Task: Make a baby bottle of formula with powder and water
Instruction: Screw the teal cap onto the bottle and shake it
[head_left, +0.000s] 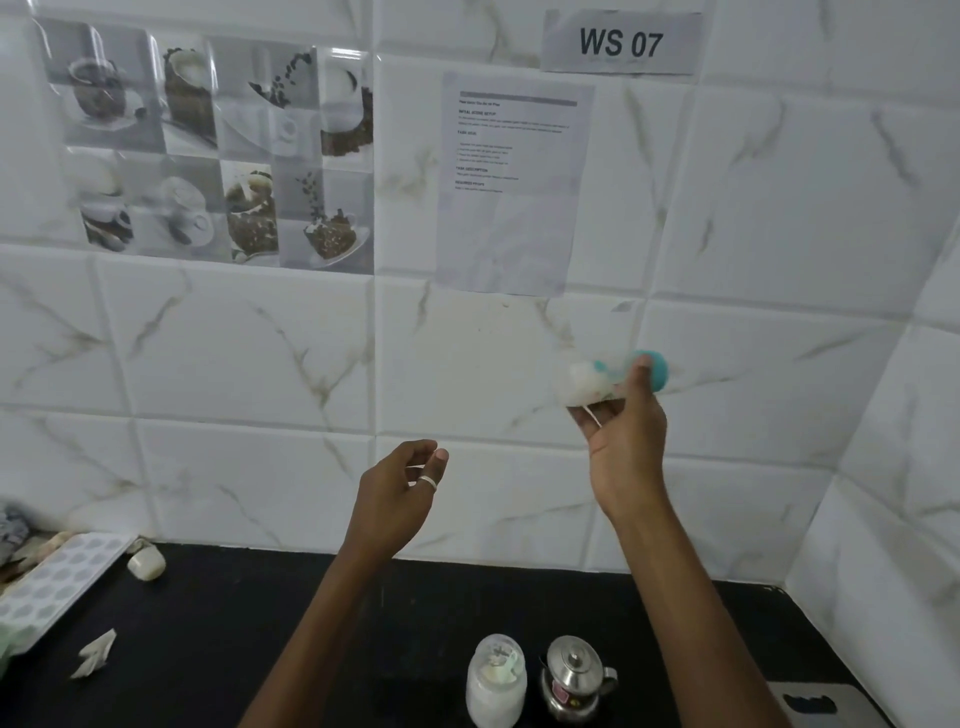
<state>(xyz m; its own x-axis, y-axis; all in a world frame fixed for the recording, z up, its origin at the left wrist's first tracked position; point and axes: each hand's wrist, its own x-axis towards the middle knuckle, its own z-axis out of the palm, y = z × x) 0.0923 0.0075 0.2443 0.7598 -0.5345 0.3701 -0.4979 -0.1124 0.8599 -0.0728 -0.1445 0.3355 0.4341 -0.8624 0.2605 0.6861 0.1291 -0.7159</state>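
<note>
The black bench (311, 623) runs along the foot of the white tiled wall (260, 364), and on it near the lower edge of the view stand a clear jar of white powder (496, 686) and, just beside it on the right, a small steel kettle (574, 678) with its lid on. Well above them, in front of the wall, the right hand (626, 421) holds the baby bottle (605, 379) lying roughly sideways, its teal cap end toward the thumb; the grip is clamped around the body, fingers beneath and thumb on top. The bottle is motion-blurred and milky white inside, so it looks capped and already filled. It is likely light plastic, stiff enough for a firm squeeze, smooth and possibly slick if wet; the mid-body is the safest hold, clear of the cap joint where leaks would start. The left hand (402, 493) hangs empty beside it, fingers loosely curled and apart
</note>
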